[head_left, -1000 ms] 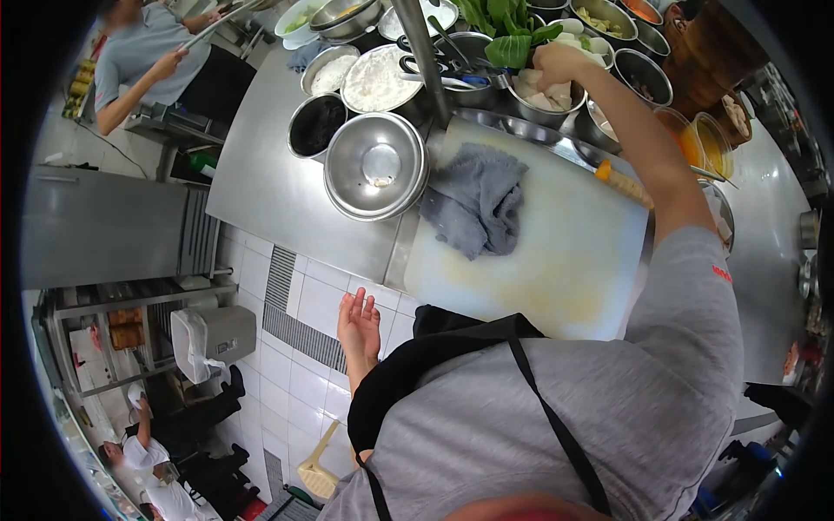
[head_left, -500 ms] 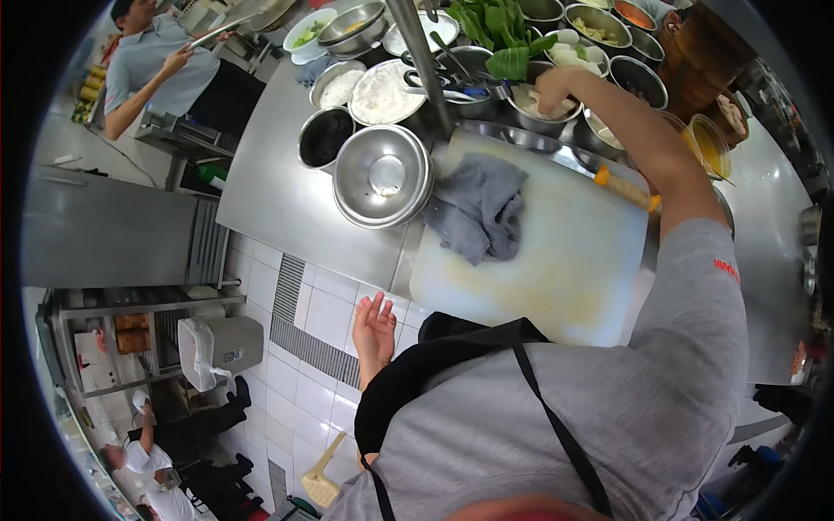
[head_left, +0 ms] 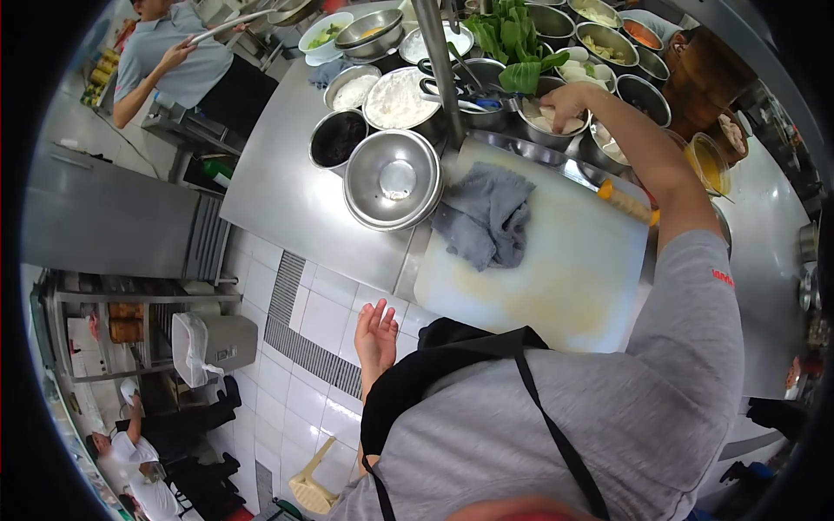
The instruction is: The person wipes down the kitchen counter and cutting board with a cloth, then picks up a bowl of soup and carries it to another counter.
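My right hand [head_left: 569, 101] reaches across the board into a steel bowl [head_left: 549, 139] of pale, soft-looking food slices [head_left: 547, 119]. Its fingers point down and curl in among the slices, with the tips partly hidden. Low by my body, over the floor, my left hand [head_left: 376, 337] is raised with fingers stretched and nothing in it. Below the right arm lies a white cutting board [head_left: 556, 278] bearing a crumpled grey cloth [head_left: 486, 215]. A knife with a yellow-ended handle [head_left: 627, 203] rests along the board's right side.
Stacked steel bowls [head_left: 393, 181] stand left of the board, near a bowl of dark food [head_left: 339, 139] and a bowl of white powder [head_left: 400, 100]. A metal post [head_left: 441, 69] rises behind. Leafy greens [head_left: 508, 43] lie among several bowls. A co-worker [head_left: 178, 61] holds a long-handled pan.
The view has shifted slightly. My right hand stays at the same bowl, its fingers changing position among the slices. My left hand remains outstretched.
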The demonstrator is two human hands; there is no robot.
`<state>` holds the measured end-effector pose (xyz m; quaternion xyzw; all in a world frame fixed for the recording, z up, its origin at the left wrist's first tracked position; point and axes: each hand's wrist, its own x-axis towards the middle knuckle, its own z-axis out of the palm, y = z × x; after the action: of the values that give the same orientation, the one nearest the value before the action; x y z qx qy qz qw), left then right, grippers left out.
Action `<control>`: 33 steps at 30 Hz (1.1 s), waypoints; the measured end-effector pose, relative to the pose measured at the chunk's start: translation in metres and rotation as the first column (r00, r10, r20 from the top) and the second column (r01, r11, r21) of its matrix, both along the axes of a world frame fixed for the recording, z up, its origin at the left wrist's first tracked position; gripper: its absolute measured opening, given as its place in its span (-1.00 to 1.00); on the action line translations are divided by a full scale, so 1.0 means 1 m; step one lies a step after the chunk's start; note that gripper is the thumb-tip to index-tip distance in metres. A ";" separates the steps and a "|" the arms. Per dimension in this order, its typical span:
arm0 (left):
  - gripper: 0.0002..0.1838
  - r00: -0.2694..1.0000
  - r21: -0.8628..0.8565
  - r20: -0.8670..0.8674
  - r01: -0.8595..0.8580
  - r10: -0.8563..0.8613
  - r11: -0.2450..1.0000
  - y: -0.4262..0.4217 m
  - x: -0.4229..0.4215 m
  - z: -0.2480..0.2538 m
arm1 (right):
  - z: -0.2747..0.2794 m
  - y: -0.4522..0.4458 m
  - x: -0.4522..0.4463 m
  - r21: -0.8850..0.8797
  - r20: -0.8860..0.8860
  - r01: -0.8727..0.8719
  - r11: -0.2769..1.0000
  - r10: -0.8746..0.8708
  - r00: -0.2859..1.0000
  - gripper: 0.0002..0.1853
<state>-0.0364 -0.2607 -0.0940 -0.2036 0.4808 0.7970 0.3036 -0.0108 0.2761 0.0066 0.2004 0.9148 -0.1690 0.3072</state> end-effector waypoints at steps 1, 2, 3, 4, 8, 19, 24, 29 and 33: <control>-0.78 1.000 -0.009 -0.008 -0.002 0.002 1.000 0.001 0.000 0.002 | 0.004 0.001 0.001 0.006 -0.002 0.006 1.000 -0.006 1.000 -0.17; -0.78 1.000 -0.014 -0.016 -0.005 0.005 1.000 0.004 0.000 0.004 | 0.011 0.000 0.000 0.022 -0.008 -0.002 1.000 0.003 1.000 -0.19; -0.78 1.000 -0.002 -0.016 0.001 -0.001 1.000 0.006 0.000 0.006 | 0.020 -0.001 -0.001 0.041 -0.013 -0.012 0.999 0.013 1.000 -0.20; -0.78 1.000 -0.002 -0.031 0.003 -0.003 1.000 0.005 0.000 0.009 | 0.029 0.000 -0.001 0.048 -0.011 -0.008 0.999 0.009 1.000 -0.20; -0.79 0.997 0.026 -0.064 -0.029 0.031 0.999 -0.009 0.000 0.008 | 0.032 0.007 0.010 0.375 -0.489 0.037 0.926 0.163 0.857 -0.28; -0.83 0.995 0.112 -0.095 0.003 0.007 0.994 -0.025 -0.018 0.003 | -0.013 -0.025 0.042 -0.693 -0.569 0.377 0.615 -0.787 0.239 -0.55; -0.89 0.994 0.164 -0.108 0.028 -0.010 0.986 -0.028 -0.046 0.003 | -0.013 -0.097 0.061 -0.864 0.222 -0.477 -0.162 -0.973 -0.070 -0.66; -0.88 0.996 0.158 -0.057 0.073 -0.065 0.985 -0.033 -0.092 0.014 | 0.043 -0.198 0.010 -0.898 0.028 -0.417 -0.137 -0.966 0.258 -0.71; -0.84 0.989 0.227 -0.123 0.113 -0.087 0.967 -0.056 -0.157 0.008 | 0.097 -0.249 -0.118 -0.927 -0.298 -0.326 0.185 -0.891 0.342 -0.72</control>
<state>-0.1931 -0.3163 -0.0862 -0.0969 0.4100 0.8418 0.3375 -0.1290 0.0269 0.1037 0.0728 0.5315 -0.8142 -0.2218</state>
